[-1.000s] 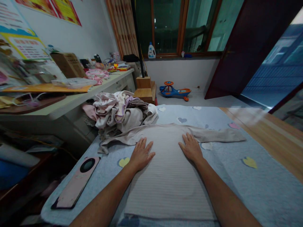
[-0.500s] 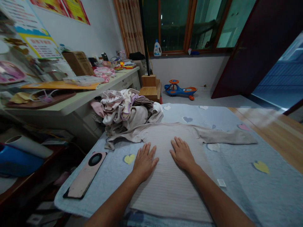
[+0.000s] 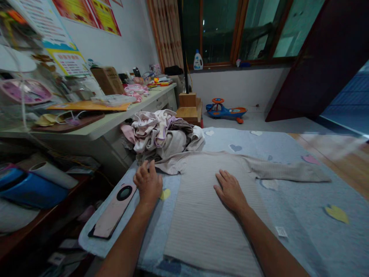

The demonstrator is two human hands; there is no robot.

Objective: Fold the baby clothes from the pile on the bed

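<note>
A beige ribbed long-sleeved top (image 3: 201, 215) lies flat on a light blue sheet (image 3: 302, 215) dotted with hearts. My right hand (image 3: 230, 190) rests open and flat on the middle of the top. My left hand (image 3: 148, 181) is at the end of the top's left sleeve (image 3: 170, 166), fingers curled closed around its cuff. The right sleeve (image 3: 288, 171) lies stretched out to the right.
A pile of crumpled clothes (image 3: 163, 134) sits just behind the left sleeve. A pink phone (image 3: 113, 209) lies at the sheet's left edge. A cluttered desk (image 3: 95, 123) runs along the left wall. A toy car (image 3: 226, 111) stands on the floor beyond.
My left hand left the body of the top and moved left to the sleeve end, closing on it. My right hand stayed flat on the top. The view shifted left.
</note>
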